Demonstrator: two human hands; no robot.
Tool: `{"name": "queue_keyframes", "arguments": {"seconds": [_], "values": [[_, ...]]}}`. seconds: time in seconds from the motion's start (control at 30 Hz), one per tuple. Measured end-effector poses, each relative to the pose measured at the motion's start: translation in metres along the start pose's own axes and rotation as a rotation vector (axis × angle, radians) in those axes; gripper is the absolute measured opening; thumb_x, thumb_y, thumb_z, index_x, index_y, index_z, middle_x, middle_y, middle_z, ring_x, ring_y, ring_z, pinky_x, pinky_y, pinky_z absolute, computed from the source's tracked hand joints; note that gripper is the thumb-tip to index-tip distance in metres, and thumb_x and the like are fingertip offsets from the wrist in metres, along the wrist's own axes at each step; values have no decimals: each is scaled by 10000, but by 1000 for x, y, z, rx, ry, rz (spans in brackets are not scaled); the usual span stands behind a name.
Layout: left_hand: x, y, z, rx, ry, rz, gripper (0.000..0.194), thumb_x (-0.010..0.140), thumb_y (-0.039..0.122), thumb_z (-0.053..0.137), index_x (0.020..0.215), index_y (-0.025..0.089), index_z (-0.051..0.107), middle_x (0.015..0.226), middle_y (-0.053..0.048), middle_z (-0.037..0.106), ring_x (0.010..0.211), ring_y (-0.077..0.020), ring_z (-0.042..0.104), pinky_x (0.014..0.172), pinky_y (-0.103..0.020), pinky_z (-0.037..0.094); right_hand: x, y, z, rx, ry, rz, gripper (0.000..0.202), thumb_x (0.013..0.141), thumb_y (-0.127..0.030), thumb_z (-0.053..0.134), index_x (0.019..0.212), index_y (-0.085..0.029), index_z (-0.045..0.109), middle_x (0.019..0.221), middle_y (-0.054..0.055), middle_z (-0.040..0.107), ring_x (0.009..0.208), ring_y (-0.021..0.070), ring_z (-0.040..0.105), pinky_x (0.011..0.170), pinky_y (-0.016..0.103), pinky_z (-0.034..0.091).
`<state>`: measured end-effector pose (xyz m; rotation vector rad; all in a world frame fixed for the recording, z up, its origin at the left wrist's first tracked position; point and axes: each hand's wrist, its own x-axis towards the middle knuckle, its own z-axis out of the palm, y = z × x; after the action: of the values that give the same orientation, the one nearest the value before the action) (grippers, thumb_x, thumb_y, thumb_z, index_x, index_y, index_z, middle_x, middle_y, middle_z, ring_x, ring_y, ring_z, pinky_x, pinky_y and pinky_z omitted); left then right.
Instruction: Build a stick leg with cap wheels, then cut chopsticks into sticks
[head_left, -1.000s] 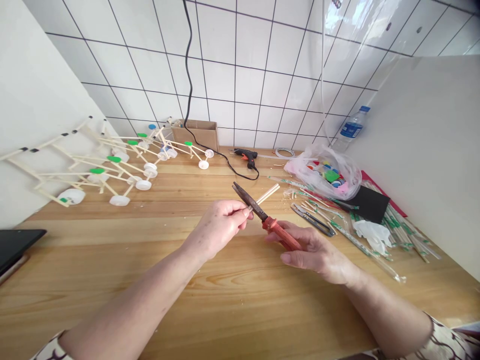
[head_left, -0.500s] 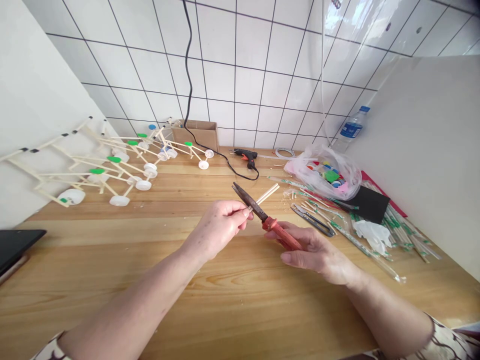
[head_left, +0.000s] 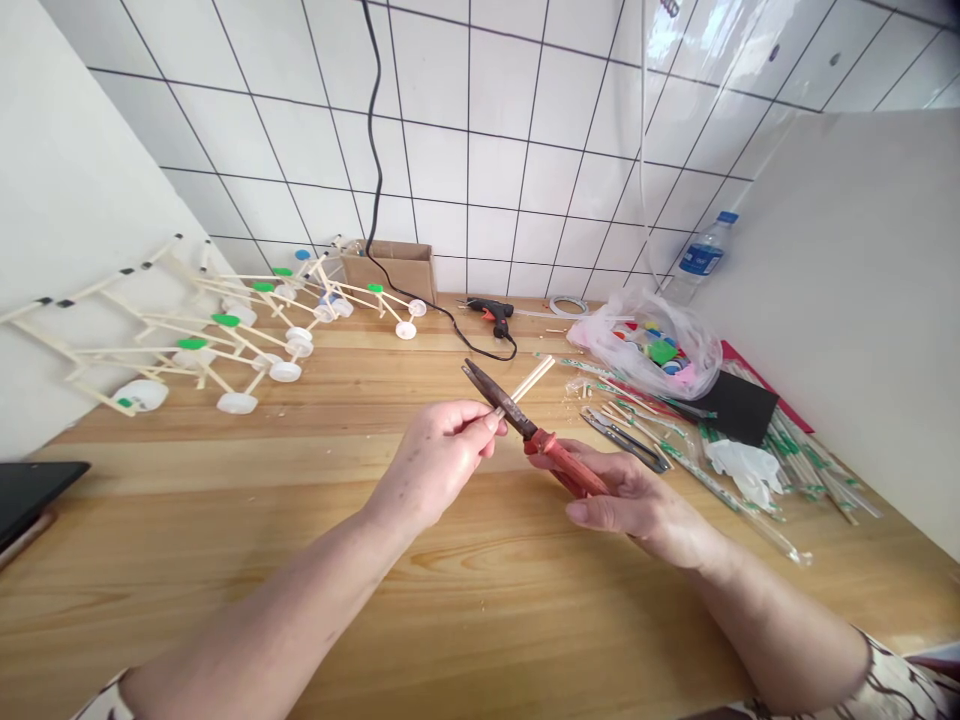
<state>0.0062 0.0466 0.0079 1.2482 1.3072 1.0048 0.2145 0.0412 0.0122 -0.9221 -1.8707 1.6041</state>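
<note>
Two thin pale wooden sticks (head_left: 534, 378) are pinched between the thumb and fingers of my left hand (head_left: 442, 455), pointing up and to the right. My right hand (head_left: 637, 500) is closed around the red handles of a pair of scissors (head_left: 574, 468). The dark, rusty blades cross the sticks just beyond my left fingertips. Whether the blades are fully closed on the sticks is hard to tell.
Stick frames with white wheels (head_left: 237, 402) stand at the left. A cardboard box (head_left: 401, 270) and glue gun (head_left: 491, 312) are at the back. Right: a plastic bag of caps (head_left: 652, 345), snips (head_left: 624, 440), wrapped sticks (head_left: 806, 460), a black sheet (head_left: 739, 407), a bottle (head_left: 701, 258).
The sticks and scissors have shifted very slightly up and left. My right fingers have moved a little closer in on the handles.
</note>
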Motion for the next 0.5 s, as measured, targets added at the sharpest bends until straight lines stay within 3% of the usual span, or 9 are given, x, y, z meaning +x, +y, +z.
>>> {"name": "queue_keyframes", "arguments": {"seconds": [0.17, 0.37, 0.5], "values": [[-1, 3, 1, -185, 73, -36, 165, 696, 288, 589, 643, 131, 596, 513, 29, 470, 450, -69, 359, 436, -199, 229, 0, 0, -2, 24, -1, 9, 422, 734, -231, 637, 1154, -250, 610, 1331, 23, 482, 1259, 255, 385, 1081, 453, 231], [12, 7, -19, -397, 227, -70, 63, 607, 160, 612, 634, 104, 599, 498, 24, 474, 407, -47, 359, 375, -179, 168, -1, 4, -7, 57, 33, 36, 387, 729, -249, 647, 1116, -250, 635, 1308, 33, 513, 1243, 278, 405, 1046, 444, 282], [17, 11, -23, -446, 332, -45, 50, 585, 152, 598, 586, 103, 590, 493, 19, 478, 408, -46, 367, 375, -173, 177, -3, -1, -9, -217, 146, 75, 335, 770, -262, 612, 1104, -255, 629, 1237, 36, 548, 1183, 268, 457, 1008, 418, 321]]}}
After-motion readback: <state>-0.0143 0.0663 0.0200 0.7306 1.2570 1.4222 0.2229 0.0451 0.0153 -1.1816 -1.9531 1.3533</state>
